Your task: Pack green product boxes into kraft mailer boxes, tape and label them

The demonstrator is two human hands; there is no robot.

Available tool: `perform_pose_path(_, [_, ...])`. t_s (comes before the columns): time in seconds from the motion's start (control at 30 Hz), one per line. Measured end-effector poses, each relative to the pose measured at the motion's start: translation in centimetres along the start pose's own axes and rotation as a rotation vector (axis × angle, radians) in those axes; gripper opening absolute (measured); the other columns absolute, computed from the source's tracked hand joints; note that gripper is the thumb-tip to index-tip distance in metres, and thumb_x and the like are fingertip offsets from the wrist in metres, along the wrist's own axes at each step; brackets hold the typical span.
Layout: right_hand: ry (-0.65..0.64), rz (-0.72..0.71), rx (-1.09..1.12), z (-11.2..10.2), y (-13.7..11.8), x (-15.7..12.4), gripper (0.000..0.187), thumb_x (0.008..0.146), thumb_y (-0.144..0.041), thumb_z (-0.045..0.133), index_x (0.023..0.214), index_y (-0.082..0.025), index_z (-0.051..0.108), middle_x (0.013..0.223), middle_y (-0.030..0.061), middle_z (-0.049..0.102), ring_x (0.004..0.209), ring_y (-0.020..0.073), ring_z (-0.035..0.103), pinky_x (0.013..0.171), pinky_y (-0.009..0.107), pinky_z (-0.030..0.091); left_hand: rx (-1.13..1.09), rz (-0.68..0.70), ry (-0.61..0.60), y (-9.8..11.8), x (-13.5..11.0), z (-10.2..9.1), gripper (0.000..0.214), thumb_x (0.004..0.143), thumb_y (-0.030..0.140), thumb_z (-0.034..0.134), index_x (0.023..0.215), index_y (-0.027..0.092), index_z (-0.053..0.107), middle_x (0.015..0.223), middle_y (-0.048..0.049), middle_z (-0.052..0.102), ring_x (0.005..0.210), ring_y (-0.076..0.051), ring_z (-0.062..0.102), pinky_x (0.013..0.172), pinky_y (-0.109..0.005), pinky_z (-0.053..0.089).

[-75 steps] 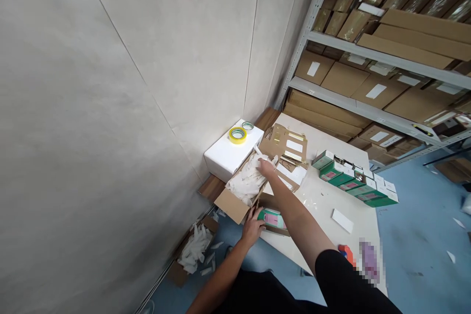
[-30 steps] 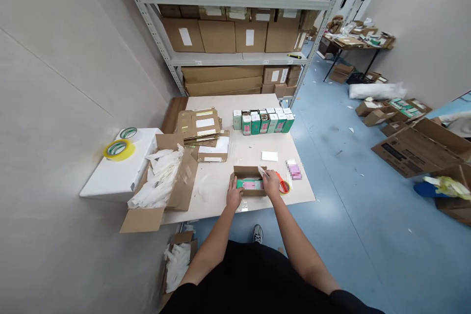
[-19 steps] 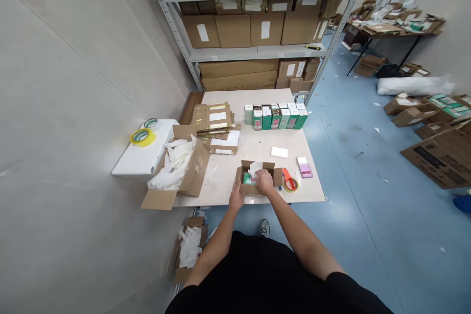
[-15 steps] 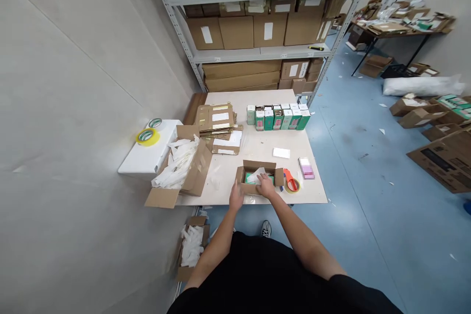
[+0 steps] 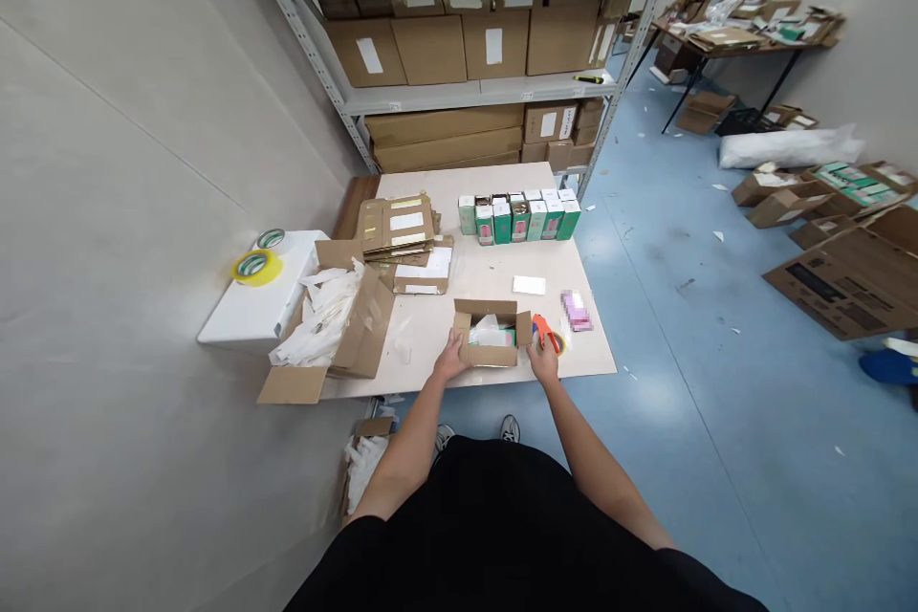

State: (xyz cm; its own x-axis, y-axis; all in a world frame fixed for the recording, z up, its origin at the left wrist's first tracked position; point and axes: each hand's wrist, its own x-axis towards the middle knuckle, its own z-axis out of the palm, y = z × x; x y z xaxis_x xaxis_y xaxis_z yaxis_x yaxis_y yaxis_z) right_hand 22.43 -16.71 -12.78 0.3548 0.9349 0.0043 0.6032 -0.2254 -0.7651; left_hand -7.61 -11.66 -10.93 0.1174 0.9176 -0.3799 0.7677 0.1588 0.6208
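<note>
A small open cardboard box sits near the table's front edge, its flaps raised. Inside it lie white paper and a green carton, partly covered by the paper. My left hand grips the box at its left end. At the other end, my right hand has its fingers closed at the right side of the box. Directly beside that hand lies an orange tape dispenser with a tape roll, partly hidden by the fingers.
Green and white cartons stand in rows farther back. Flattened cardboard is stacked at the left, near a big box of white paper. A white card and a pink-purple pack lie right. Shelving stands behind.
My right hand has left the paper inside the box and moved to the box's right end. My left hand stays at the left end. The view has shifted slightly.
</note>
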Motion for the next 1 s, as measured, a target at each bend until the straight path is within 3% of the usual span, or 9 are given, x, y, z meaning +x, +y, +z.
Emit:
perform_pose_path(0.07, [-0.035, 0.073, 0.072, 0.4, 0.5, -0.3, 0.074, 0.087, -0.044, 0.056, 0.154, -0.013, 0.049, 0.136, 0.0191, 0.066, 0.122, 0.0346, 0.065, 0.100, 0.046, 0.054, 0.151, 0.000, -0.088, 0.1, -0.9, 0.3, 0.116, 0.065, 0.021, 0.088, 0.165, 0.023, 0.030, 0.177, -0.0126, 0.002, 0.156, -0.034, 0.032, 0.116, -0.035, 0.043])
perform_pose_path(0.13, [-0.074, 0.098, 0.109, 0.8, 0.4, -0.7, 0.078, 0.087, -0.045, 0.057, 0.158, -0.013, 0.044, 0.142, 0.0193, 0.063, 0.126, 0.0350, 0.063, 0.101, 0.047, 0.053, 0.237, -0.011, -0.083, 0.1, -1.7, 0.7, 0.110, 0.071, 0.018, 0.081, 0.167, 0.026, 0.026, 0.177, -0.0100, -0.004, 0.152, -0.034, 0.040, 0.112, -0.036, 0.047])
perform_pose_path(0.23, [-0.203, -0.048, 0.060, 1.1, -0.4, -0.7, 0.079, 0.089, -0.039, 0.059, 0.162, -0.018, 0.038, 0.155, 0.0158, 0.054, 0.138, 0.0316, 0.056, 0.108, 0.046, 0.050, 0.248, -0.019, -0.046, 0.2, -2.4, 0.9, 0.094, 0.083, 0.016, 0.069, 0.167, 0.030, 0.028, 0.177, -0.0068, -0.003, 0.139, -0.033, 0.056, 0.109, -0.039, 0.050])
perform_pose_path(0.33, [-0.443, -0.230, -0.058, 1.0, -1.4, -0.3, 0.081, 0.085, -0.034, 0.067, 0.162, -0.026, 0.040, 0.164, 0.0105, 0.044, 0.147, 0.0300, 0.046, 0.115, 0.047, 0.043, 0.212, 0.010, -0.050, 0.2, -2.4, 0.5, 0.090, 0.084, 0.016, 0.068, 0.165, 0.028, 0.032, 0.177, -0.0045, 0.000, 0.142, -0.031, 0.054, 0.110, -0.037, 0.050])
perform_pose_path(0.43, [-0.626, -0.230, -0.168, 0.5, -1.7, 0.5, 0.094, 0.078, -0.041, 0.078, 0.163, -0.029, 0.039, 0.170, 0.0094, 0.033, 0.153, 0.0360, 0.037, 0.117, 0.051, 0.040, 0.180, 0.038, -0.095, 0.1, -1.8, -0.5, 0.094, 0.077, 0.015, 0.072, 0.164, 0.020, 0.037, 0.177, -0.0076, 0.005, 0.149, -0.031, 0.046, 0.112, -0.033, 0.048])
perform_pose_path(0.53, [-0.676, -0.216, -0.223, 0.0, -1.6, 1.3, 0.101, 0.072, -0.044, 0.086, 0.161, -0.030, 0.041, 0.172, 0.0100, 0.029, 0.154, 0.0398, 0.034, 0.117, 0.052, 0.039, 0.161, 0.024, -0.156, 0.1, -0.9, -1.8, 0.094, 0.071, 0.016, 0.076, 0.159, 0.017, 0.044, 0.175, -0.0118, 0.012, 0.149, -0.033, 0.046, 0.114, -0.033, 0.045])
perform_pose_path(0.67, [-0.567, -0.202, -0.111, -0.1, -1.5, 1.9, 0.068, 0.087, -0.046, 0.074, 0.150, -0.027, 0.057, 0.161, 0.0116, 0.048, 0.145, 0.0320, 0.050, 0.113, 0.046, 0.044, 0.123, -0.008, -0.170, 0.5, -0.2, -3.0, 0.071, 0.080, 0.032, 0.075, 0.149, 0.021, 0.057, 0.169, -0.0103, 0.036, 0.148, -0.031, 0.047, 0.117, -0.033, 0.040])
perform_pose_path(0.83, [-0.288, -0.079, 0.006, 1.8, -2.3, 1.8, 0.042, 0.092, -0.045, 0.065, 0.127, -0.022, 0.071, 0.130, 0.0105, 0.073, 0.114, 0.0260, 0.069, 0.099, 0.040, 0.054, 0.152, -0.078, 0.026, 2.2, -0.6, -2.5, 0.057, 0.097, 0.044, 0.060, 0.150, 0.022, 0.055, 0.144, -0.0134, 0.066, 0.133, -0.031, 0.061, 0.109, -0.038, 0.046])
perform_pose_path(1.0, [-0.032, 0.038, -0.084, 4.9, -3.7, 1.0, 0.053, 0.089, -0.034, 0.063, 0.140, -0.018, 0.060, 0.133, 0.0165, 0.063, 0.125, 0.0310, 0.059, 0.101, 0.043, 0.051, 0.259, -0.159, 0.181, 3.8, -1.1, -1.6, 0.068, 0.098, 0.038, 0.057, 0.162, 0.024, 0.036, 0.150, -0.0175, 0.056, 0.130, -0.034, 0.060, 0.105, -0.043, 0.048])
